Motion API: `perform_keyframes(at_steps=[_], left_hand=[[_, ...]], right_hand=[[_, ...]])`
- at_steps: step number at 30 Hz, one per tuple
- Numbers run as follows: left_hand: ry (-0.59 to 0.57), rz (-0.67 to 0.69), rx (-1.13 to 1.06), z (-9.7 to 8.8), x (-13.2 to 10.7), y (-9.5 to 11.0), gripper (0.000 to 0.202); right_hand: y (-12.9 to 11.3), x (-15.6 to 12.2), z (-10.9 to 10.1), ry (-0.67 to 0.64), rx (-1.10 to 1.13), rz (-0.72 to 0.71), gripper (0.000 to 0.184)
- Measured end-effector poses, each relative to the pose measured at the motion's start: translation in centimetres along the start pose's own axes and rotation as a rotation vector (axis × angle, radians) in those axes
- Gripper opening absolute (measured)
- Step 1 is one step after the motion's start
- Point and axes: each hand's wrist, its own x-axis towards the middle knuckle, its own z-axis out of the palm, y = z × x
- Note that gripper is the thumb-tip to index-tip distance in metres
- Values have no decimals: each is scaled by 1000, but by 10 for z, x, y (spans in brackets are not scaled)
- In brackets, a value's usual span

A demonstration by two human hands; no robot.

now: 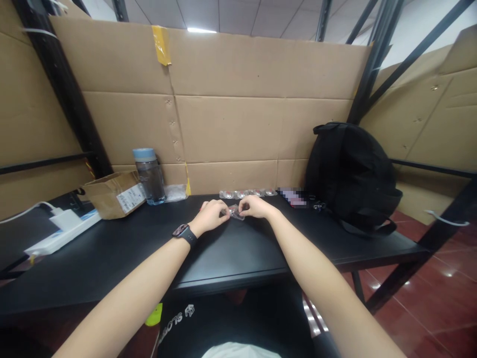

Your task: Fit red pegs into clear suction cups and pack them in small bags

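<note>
Both my hands meet over the middle of the black table. My left hand, with a dark watch on its wrist, and my right hand each pinch one end of a small clear plastic packet that lies on or just above the tabletop. Fingers of both hands are curled closed on it. Just behind the hands, a strip of several clear packets with red and white contents lies along the cardboard wall.
A black backpack stands at the right of the table. At the left are a water bottle with a blue lid, an open cardboard box, a crumpled clear bag and a white power strip. Cardboard walls surround the table.
</note>
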Motion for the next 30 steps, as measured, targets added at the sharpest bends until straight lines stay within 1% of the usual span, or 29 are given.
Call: perform_keyframes(at_steps=[3, 7, 9, 12, 15, 18, 20, 21, 23, 25, 27, 30], left_hand=[[8, -28, 20, -4, 1, -3, 15], [-4, -91, 29, -7, 2, -8, 15], [-14, -108, 23, -6, 2, -10, 16], [-6, -167, 6, 0, 3, -11, 19], [11, -250, 5, 6, 4, -11, 22], [64, -312, 37, 8, 3, -8, 19], [107, -291, 48, 9, 2, -6, 26], [119, -251, 42, 9, 1, -5, 29], [105, -145, 18, 9, 0, -3, 31], [73, -74, -4, 11, 0, -2, 33], [51, -62, -6, 12, -1, -1, 35], [37, -66, 13, 13, -1, 0, 41]], right_hand=[[3, -2, -5, -16, 52, -2, 4], [3, -3, -8, -29, 127, -14, 10], [2, -2, -5, -26, 138, 9, 12], [3, 1, 2, 21, 80, 106, 17], [6, 4, 12, 98, 3, 190, 21], [8, 7, 20, 179, -42, 211, 33], [8, 9, 23, 217, -78, 186, 35], [6, 9, 24, 233, -99, 161, 33], [3, 10, 25, 234, -145, 96, 22], [-2, 11, 25, 198, -183, 42, 14], [-6, 10, 24, 154, -219, 32, 17], [-12, 7, 23, 106, -249, 48, 29]])
